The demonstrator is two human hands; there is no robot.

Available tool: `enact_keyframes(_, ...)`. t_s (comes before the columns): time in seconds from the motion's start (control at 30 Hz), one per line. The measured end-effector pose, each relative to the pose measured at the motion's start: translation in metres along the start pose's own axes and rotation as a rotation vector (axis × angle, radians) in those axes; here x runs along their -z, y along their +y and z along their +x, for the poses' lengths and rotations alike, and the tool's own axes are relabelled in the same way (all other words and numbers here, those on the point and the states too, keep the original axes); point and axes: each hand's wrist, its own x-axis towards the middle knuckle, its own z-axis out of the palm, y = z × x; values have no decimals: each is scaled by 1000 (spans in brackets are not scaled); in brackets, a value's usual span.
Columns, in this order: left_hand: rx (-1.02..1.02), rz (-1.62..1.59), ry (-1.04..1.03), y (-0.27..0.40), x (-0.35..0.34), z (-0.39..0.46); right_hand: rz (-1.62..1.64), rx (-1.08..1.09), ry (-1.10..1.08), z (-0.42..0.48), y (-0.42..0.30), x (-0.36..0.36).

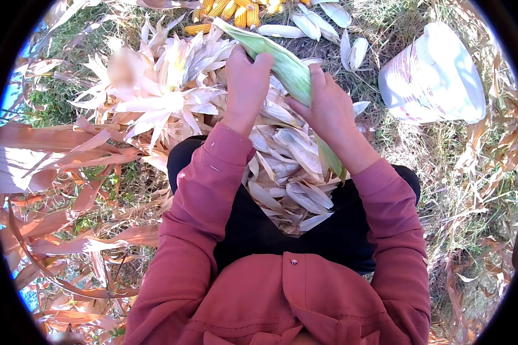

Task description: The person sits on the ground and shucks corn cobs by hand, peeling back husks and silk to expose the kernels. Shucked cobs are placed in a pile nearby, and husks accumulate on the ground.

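An ear of corn in a pale green husk [287, 64] is held in front of me, slanting from upper left to lower right. My left hand [248, 77] pinches the husk at its left side, toward the upper end. Around the lower right part of the ear, my right hand [328, 99] is closed with its thumb along the near side. A strip of green leaf [330, 157] hangs beneath my right wrist. The kernels of this ear are hidden by the husk. Below both hands, a heap of dry loose husks [291, 159] lies between my legs.
Husked yellow corn ears [231, 10] are piled at the far side. Near them lie several pale husk pieces [313, 23]. A white plastic bucket [431, 77] bearing print rests tilted on the grass at right. Dry husks [168, 86] and brown corn stalks [64, 151] cover the left.
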Motion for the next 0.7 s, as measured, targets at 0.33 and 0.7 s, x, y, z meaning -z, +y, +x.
enact_keyframes(0.33,293,-361,30,4,1,6,240,-41,-27,2,7,-9)
enact_keyframes(0.7,28,-314,-20,18,0,13,416,-111,-38,5,1,3)
